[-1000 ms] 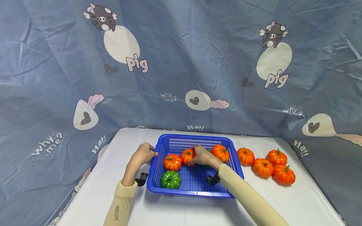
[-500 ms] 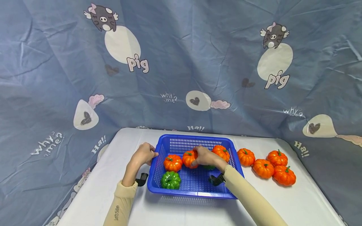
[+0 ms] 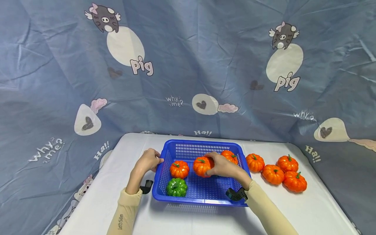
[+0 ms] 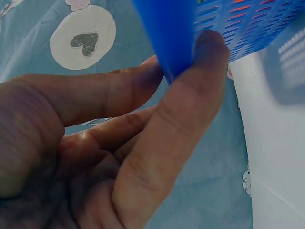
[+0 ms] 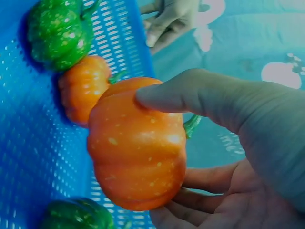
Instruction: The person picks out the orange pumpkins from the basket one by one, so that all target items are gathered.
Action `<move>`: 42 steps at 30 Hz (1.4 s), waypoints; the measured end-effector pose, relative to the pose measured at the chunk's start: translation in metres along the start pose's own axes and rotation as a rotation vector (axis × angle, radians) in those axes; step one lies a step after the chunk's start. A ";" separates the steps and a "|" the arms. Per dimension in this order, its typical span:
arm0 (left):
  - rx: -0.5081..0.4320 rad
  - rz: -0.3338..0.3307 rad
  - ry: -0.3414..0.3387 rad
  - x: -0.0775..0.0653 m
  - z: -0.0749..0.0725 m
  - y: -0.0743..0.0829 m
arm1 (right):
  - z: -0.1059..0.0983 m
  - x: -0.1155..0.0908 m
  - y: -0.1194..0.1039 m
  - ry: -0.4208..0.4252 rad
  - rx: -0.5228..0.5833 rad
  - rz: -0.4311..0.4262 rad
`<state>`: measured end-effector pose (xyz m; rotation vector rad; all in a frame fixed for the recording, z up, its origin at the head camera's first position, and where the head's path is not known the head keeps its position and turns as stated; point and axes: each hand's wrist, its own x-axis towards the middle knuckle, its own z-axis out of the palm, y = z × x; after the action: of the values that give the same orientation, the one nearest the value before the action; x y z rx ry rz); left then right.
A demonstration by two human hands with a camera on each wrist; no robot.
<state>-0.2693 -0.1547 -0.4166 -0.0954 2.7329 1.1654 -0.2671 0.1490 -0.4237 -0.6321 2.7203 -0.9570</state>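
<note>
My left hand (image 3: 148,160) pinches the left rim of a blue plastic basket (image 3: 202,201) between thumb and fingers; the left wrist view shows the thumb and fingers on either side of the rim (image 4: 171,43). Over the basket's middle, my right hand (image 3: 222,166) grips an orange toy pumpkin (image 3: 201,167), thumb on one side and fingers on the other. Another orange pumpkin (image 3: 179,169) sits in the basket's left part, behind a green pumpkin (image 3: 177,187). An orange pumpkin (image 3: 229,156) at the back right is partly hidden by the right hand. A second green pumpkin (image 5: 76,214) shows in the right wrist view.
Right of the basket, several orange pumpkins (image 3: 273,174) lie grouped on the white-covered table (image 3: 176,223). A blue printed cloth (image 3: 176,71) hangs behind the table and along its sides.
The right hand has drawn the orange pumpkin up off the basket floor and a little to the right, towards the camera. The left hand stays on the rim.
</note>
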 end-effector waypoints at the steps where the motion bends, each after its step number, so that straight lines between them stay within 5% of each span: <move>1: 0.003 0.002 -0.001 0.000 0.000 0.000 | -0.002 -0.005 0.000 0.005 0.000 0.002; 17: 0.017 0.003 0.009 -0.002 -0.001 0.001 | -0.027 -0.068 0.017 0.112 -0.002 0.023; 31: 0.005 -0.011 0.001 0.000 0.000 0.000 | -0.058 -0.097 0.040 0.150 0.169 -0.010; 42: 0.010 -0.008 0.009 0.000 0.001 0.000 | -0.098 -0.124 0.068 0.261 0.179 0.108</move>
<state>-0.2695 -0.1545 -0.4172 -0.1110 2.7427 1.1524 -0.2091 0.3069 -0.3863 -0.3453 2.8076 -1.3184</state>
